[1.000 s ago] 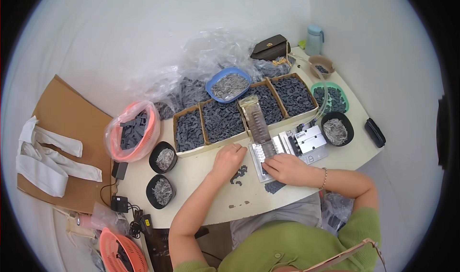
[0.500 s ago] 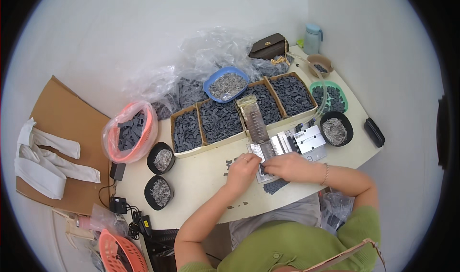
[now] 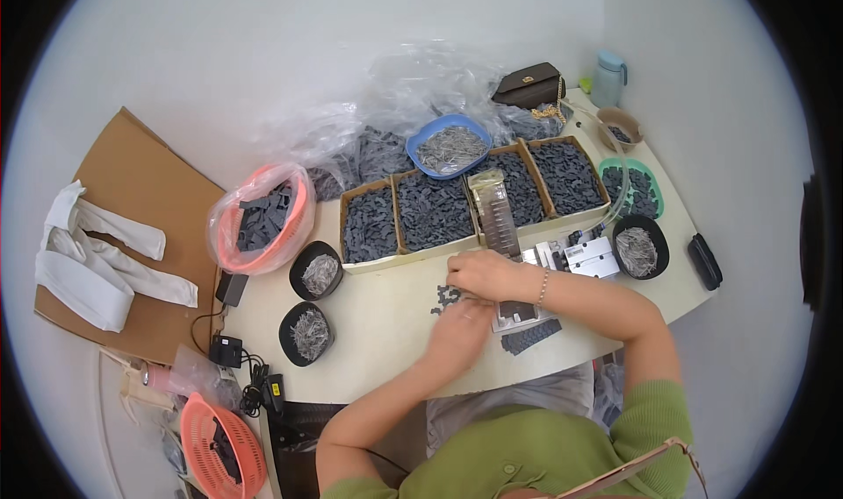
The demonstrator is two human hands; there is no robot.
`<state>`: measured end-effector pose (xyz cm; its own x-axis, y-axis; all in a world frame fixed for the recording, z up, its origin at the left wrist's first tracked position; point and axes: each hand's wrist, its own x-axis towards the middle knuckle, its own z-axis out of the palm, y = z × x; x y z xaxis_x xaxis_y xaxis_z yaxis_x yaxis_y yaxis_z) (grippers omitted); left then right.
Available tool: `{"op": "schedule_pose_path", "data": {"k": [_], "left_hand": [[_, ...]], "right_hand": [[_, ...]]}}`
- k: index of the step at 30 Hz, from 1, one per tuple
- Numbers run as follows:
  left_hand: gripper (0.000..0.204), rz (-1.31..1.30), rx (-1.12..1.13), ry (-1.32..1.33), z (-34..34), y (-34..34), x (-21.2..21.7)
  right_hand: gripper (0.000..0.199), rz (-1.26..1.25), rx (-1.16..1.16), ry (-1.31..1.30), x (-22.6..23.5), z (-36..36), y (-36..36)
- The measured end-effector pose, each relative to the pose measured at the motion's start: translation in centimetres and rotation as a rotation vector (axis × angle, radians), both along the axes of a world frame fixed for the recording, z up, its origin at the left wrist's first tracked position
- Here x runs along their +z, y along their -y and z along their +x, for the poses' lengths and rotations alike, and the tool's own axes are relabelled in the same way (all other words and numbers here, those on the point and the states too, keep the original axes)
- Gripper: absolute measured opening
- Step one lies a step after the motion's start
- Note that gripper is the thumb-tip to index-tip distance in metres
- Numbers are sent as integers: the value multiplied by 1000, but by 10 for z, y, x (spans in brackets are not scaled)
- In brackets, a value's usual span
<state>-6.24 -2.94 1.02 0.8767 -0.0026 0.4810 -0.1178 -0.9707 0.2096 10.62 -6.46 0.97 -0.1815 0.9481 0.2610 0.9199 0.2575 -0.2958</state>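
Note:
My left hand [image 3: 461,328] rests on the cream table [image 3: 386,341] with its fingers curled shut on small dark plastic parts [image 3: 446,297] from a loose little pile. My right hand [image 3: 487,275] lies just above it, fingers pointing left and touching the same pile; what it holds is hidden. Right of the hands sits a small flat metal fixture [image 3: 518,313] with a row of dark parts [image 3: 529,336] lying in front of it. A long clear pack of parts [image 3: 494,213] leans behind my right hand.
Cardboard boxes of dark parts [image 3: 435,211] line the back. Black bowls of metal pins [image 3: 309,332] stand left, another bowl [image 3: 639,249] right. There are also a blue bowl [image 3: 452,148], a pink basket [image 3: 259,218], a silver block [image 3: 590,257], a bottle [image 3: 608,77] and a brown bag [image 3: 527,84].
My left hand has moved right from the loose pile toward the fixture. My right hand has shifted left from the fixture until it meets the left hand.

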Motion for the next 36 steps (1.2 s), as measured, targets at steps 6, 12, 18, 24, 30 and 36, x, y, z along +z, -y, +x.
{"op": "schedule_pose_path", "data": {"k": [6, 12, 18, 24, 30, 36], "left_hand": [[32, -5, 53, -44, -6, -78, 3], [32, 112, -33, -189, 7, -81, 7], [24, -77, -79, -235, 24, -93, -2], [15, -221, 56, -287, 20, -97, 3], [12, -572, 23, -152, 30, -64, 13], [14, -463, -32, 50, 55, -33, 0]], "right_hand": [[7, -20, -83, -194, 24, 1, 16], [13, -87, -203, -344, 26, 23, 67], [14, 187, -222, -66, 3, 8, 81], [14, 326, -99, 67, -5, 13, 90], [23, 265, -66, 77, 0, 16, 91], [24, 314, -54, 219, 8, 14, 94]]}}
